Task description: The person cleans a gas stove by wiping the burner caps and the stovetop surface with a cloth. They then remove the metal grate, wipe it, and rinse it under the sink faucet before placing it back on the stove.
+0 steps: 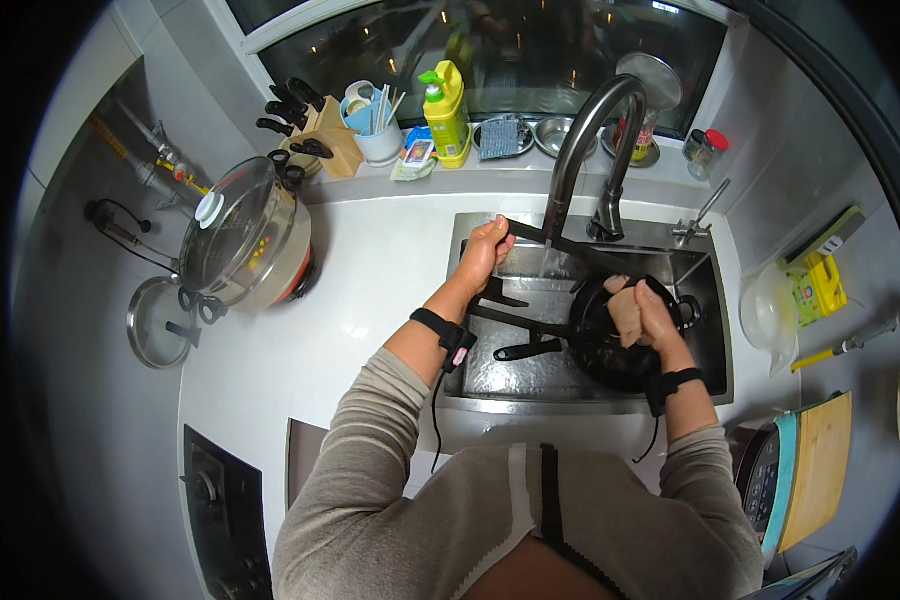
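Observation:
My left hand [487, 253] holds the end of a long black kitchen utensil [570, 247], which slants across the sink under the faucet. In my right hand [654, 315] is a tan cloth [626, 313], near the utensil's far end and over a black pan [607, 360]. The pan lies in the stainless steel sink [495, 382], its long handle towards the left. Another black handle [529, 350] lies beside it. Water runs from the curved faucet [570, 157] close to the utensil. What the utensil's far end looks like is partly hidden.
A clear-lidded steamer pot [247, 240] stands left on the white counter [360, 300]. A knife block [326, 139], a utensil cup [379, 139] and a yellow pump bottle [447, 120] line the windowsill. At right are a yellow jug [821, 285] and a wooden cutting board [817, 472]; a black cooktop [229, 517] is lower left.

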Demonstrator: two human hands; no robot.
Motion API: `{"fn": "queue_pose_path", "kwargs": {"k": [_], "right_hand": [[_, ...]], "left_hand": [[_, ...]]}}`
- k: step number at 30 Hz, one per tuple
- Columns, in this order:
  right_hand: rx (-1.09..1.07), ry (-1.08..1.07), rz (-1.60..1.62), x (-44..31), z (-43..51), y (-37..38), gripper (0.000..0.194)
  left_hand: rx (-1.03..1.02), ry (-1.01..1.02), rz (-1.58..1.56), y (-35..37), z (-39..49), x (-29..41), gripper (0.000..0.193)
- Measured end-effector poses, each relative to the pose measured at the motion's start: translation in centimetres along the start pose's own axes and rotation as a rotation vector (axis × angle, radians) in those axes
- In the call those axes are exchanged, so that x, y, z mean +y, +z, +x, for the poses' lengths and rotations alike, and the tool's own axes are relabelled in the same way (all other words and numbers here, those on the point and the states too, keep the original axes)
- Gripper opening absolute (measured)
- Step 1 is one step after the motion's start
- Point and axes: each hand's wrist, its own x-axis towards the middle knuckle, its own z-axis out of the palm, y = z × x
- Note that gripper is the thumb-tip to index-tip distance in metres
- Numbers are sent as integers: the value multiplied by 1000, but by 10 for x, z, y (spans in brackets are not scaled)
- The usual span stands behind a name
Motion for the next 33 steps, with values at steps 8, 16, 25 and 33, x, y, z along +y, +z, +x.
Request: {"fn": "queue_pose_path", "kwargs": {"k": [8,16,25,33], "right_hand": [[137,-153,96,-5,-4,34,44],[154,-259,110,-42,-13,74,39],[262,-281,-118,-52,-17,87,33],[280,-382,-376,-53,-27,88,33]], "left_hand": [[187,-70,25,-3,17,-18,50],[359,11,529,9,11,-50,49],[132,-91,-77,79,-14,-38,41],[227,-177,181,86,-15,-13,28]]}}
